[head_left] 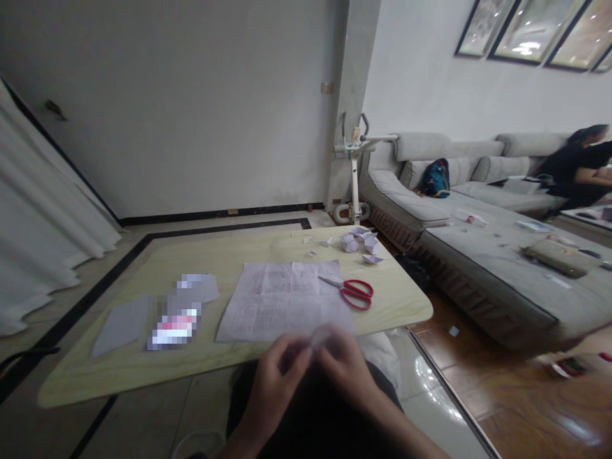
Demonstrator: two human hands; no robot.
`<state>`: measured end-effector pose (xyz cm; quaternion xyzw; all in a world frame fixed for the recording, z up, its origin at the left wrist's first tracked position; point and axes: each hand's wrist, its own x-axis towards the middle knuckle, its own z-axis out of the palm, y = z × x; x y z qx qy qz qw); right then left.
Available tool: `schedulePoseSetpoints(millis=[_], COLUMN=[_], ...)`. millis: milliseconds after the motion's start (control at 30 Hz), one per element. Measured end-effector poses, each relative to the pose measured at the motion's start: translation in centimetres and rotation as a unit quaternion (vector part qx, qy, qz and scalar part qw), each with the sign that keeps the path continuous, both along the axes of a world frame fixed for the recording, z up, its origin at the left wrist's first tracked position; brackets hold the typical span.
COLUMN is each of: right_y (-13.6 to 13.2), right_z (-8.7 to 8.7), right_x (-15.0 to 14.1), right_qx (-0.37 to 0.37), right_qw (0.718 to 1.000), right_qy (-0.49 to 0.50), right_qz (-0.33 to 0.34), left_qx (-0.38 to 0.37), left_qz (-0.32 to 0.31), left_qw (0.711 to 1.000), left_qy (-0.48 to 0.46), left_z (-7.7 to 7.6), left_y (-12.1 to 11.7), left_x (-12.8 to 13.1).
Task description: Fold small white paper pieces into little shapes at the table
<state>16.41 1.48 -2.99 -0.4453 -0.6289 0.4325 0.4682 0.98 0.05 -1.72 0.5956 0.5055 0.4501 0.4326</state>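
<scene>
currently, both hands are together at the near edge of the table (406, 296), above the lap. left hand (283, 368): thumb and forefinger brought together at the tips, pinching. right hand (343, 364): fingers curled inward to meet the left, also pinching; motion blur hides the single fingers. position of the small pale piece (319, 336): between the two sets of fingertips, its upper part showing just above the left thumb and against the right fingers. it looks like paper; exact shape too blurred to tell. how far it runs behind the right fingers: cannot tell.

just beyond the fingers, the large creased sheet (287, 303) lies flat, its near edge partly behind the hands in this view; contact between hands and sheet cannot be told. red-handled scissors (356, 294) rest across its right side, blades on the sheet and pointing left, handles reaching past its edge. near the far right corner: a cluster of folded paper shapes (350, 243), with one more (372, 259) slightly nearer. small scraps (326, 242) lie left of the cluster. left side: a plain white sheet (123, 324), well apart from the hands.
</scene>
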Motion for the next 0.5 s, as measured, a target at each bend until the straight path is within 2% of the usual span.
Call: schedulePoseSetpoints(millis=[200, 367, 500], right_y=[0.13, 0.19, 0.31], right_z=[-0.17, 0.15, 0.47], right_x=[0.18, 0.36, 0.54], right_qx=[-0.017, -0.036, -0.048], right_qw=[1.0, 0.999, 0.998], right_qy=[0.015, 0.011, 0.023], right_qz=[-0.007, 0.015, 0.033], left_qx=[-0.028, -0.071, -0.094], left_qz=[0.011, -0.02, -0.042], left_qw=[0.999, 0.994, 0.992], left_qy=[-0.026, -0.077, -0.079], left_z=[0.09, -0.52, -0.67], left_y=[0.04, 0.15, 0.26], left_x=[-0.09, -0.24, -0.55])
